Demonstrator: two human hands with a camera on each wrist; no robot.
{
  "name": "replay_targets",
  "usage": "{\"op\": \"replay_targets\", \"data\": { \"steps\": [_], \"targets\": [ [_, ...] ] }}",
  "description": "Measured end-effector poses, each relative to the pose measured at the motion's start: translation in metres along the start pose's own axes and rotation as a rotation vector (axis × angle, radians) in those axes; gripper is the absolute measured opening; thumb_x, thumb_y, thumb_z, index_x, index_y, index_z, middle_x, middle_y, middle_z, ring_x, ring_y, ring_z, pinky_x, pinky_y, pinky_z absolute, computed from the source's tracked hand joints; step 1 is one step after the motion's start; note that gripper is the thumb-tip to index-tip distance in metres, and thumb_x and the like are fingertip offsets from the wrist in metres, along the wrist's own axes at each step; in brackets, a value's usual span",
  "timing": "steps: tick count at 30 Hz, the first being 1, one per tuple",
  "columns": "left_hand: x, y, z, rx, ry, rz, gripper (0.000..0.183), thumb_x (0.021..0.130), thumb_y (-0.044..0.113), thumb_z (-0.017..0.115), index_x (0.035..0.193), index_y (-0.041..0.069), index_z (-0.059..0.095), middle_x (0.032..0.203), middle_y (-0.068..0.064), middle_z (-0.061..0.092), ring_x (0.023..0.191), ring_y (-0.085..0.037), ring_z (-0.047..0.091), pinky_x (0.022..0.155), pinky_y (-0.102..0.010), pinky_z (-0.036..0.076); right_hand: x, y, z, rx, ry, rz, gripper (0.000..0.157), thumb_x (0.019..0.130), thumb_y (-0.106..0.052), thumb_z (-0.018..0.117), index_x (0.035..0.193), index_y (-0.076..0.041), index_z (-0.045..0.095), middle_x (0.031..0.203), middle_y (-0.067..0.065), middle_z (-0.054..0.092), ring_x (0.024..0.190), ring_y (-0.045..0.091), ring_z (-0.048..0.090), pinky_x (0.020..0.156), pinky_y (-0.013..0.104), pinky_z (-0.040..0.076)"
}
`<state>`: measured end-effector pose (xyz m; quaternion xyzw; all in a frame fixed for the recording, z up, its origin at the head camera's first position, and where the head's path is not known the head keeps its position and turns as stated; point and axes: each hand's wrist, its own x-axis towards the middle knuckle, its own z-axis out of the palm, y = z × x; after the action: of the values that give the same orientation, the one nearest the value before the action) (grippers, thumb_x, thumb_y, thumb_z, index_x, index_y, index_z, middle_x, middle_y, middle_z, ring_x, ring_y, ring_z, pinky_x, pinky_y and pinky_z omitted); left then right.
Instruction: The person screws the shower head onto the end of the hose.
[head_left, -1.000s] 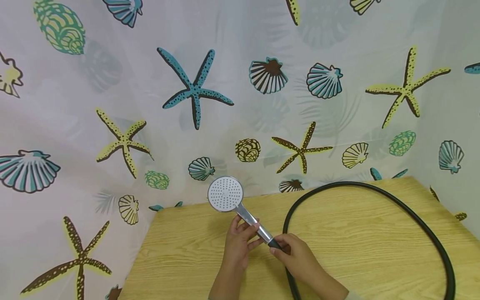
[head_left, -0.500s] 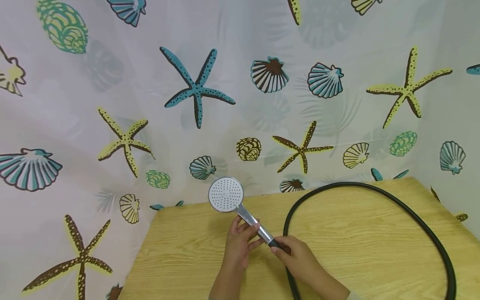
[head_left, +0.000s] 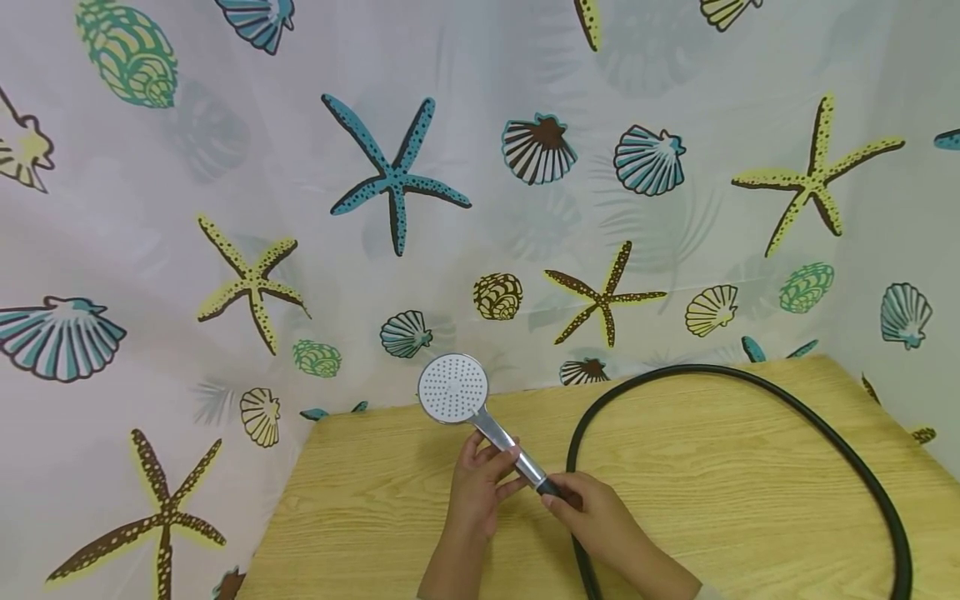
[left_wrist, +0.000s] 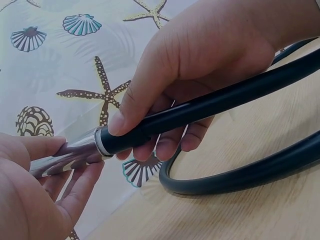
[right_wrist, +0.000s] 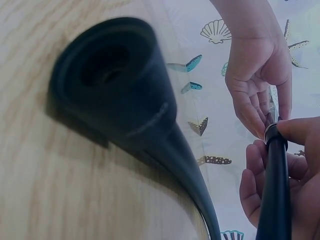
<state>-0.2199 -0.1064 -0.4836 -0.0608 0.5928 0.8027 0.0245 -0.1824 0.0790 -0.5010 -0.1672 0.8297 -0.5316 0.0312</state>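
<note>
A hand shower (head_left: 453,388), with a round white dotted face and a chrome handle, tilts up to the left above the table. My left hand (head_left: 474,487) grips the chrome handle with thumb and fingers. The black hose (head_left: 832,429) meets the handle's lower end. My right hand (head_left: 600,517) holds the hose just below this joint. In the left wrist view, the right thumb presses on the hose's black end (left_wrist: 120,138), which sits against the chrome rim. Whether it is fully seated or threaded I cannot tell. The hose's other end (right_wrist: 115,75) shows a wide hollow fitting in the right wrist view.
The hose arcs over the right side of the wooden table (head_left: 360,508) and runs out at the bottom. A white curtain (head_left: 450,50) printed with shells and starfish hangs behind and along the sides.
</note>
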Motion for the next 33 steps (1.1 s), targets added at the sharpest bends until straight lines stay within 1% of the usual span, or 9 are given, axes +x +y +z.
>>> {"op": "replay_targets", "data": {
  "steps": [6, 9, 13, 16, 22, 26, 33],
  "targets": [
    [0.0008, -0.0005, 0.0003, 0.006, 0.002, -0.003, 0.064, 0.093, 0.010, 0.072, 0.150, 0.015, 0.042, 0.134, -0.017, 0.062, 0.105, -0.020, 0.072, 0.084, -0.039, 0.065, 0.0013, 0.0005, -0.0005, 0.019, 0.005, 0.002, 0.036, 0.098, -0.032, 0.066, 0.123, -0.007, 0.066, 0.109, 0.006, 0.070, 0.093, 0.013, 0.066, 0.076, 0.022, 0.058],
    [0.0013, -0.0009, 0.0002, 0.009, 0.003, -0.006, 0.063, 0.092, 0.010, 0.072, 0.148, 0.015, 0.044, 0.133, -0.016, 0.063, 0.109, -0.024, 0.071, 0.085, -0.039, 0.064, 0.0021, 0.0012, -0.0003, 0.035, 0.012, 0.019, 0.041, 0.095, -0.031, 0.071, 0.127, -0.006, 0.063, 0.105, 0.004, 0.070, 0.089, 0.012, 0.066, 0.073, 0.021, 0.058],
    [0.0010, -0.0009, 0.0000, 0.010, 0.007, -0.008, 0.062, 0.092, 0.010, 0.073, 0.147, 0.016, 0.045, 0.131, -0.014, 0.064, 0.109, -0.025, 0.071, 0.085, -0.040, 0.065, 0.0027, 0.0011, 0.0004, 0.062, 0.025, 0.038, 0.046, 0.092, -0.026, 0.075, 0.130, -0.007, 0.058, 0.101, 0.004, 0.068, 0.085, 0.011, 0.066, 0.069, 0.021, 0.058],
    [0.0005, -0.0006, 0.0000, 0.011, 0.009, -0.005, 0.062, 0.091, 0.009, 0.073, 0.147, 0.015, 0.045, 0.131, -0.015, 0.064, 0.108, -0.024, 0.072, 0.085, -0.040, 0.065, 0.0019, 0.0000, 0.0005, 0.071, 0.029, 0.044, 0.040, 0.091, -0.022, 0.075, 0.125, -0.008, 0.058, 0.101, 0.004, 0.067, 0.085, 0.012, 0.066, 0.069, 0.021, 0.058],
    [0.0007, -0.0010, 0.0003, 0.017, 0.011, -0.015, 0.064, 0.092, 0.010, 0.073, 0.148, 0.015, 0.044, 0.134, -0.016, 0.063, 0.107, -0.022, 0.072, 0.085, -0.040, 0.064, 0.0004, -0.0011, -0.0001, 0.074, 0.030, 0.045, 0.029, 0.093, -0.021, 0.074, 0.115, -0.009, 0.061, 0.102, 0.003, 0.069, 0.088, 0.014, 0.066, 0.073, 0.020, 0.057],
    [0.0016, -0.0022, 0.0005, 0.016, 0.009, -0.020, 0.064, 0.092, 0.011, 0.072, 0.149, 0.016, 0.043, 0.136, -0.017, 0.062, 0.104, -0.018, 0.072, 0.086, -0.040, 0.064, 0.0003, -0.0010, -0.0001, 0.067, 0.031, 0.040, 0.027, 0.093, -0.022, 0.073, 0.113, -0.009, 0.061, 0.101, 0.002, 0.069, 0.088, 0.013, 0.066, 0.073, 0.020, 0.057],
    [0.0014, -0.0019, 0.0006, 0.018, -0.001, -0.017, 0.064, 0.093, 0.011, 0.072, 0.150, 0.016, 0.042, 0.139, -0.018, 0.060, 0.106, -0.019, 0.071, 0.086, -0.039, 0.064, 0.0000, -0.0017, -0.0005, 0.063, 0.030, 0.040, 0.025, 0.094, -0.024, 0.072, 0.112, -0.010, 0.062, 0.101, 0.001, 0.069, 0.088, 0.013, 0.065, 0.073, 0.020, 0.057]
  ]
}}
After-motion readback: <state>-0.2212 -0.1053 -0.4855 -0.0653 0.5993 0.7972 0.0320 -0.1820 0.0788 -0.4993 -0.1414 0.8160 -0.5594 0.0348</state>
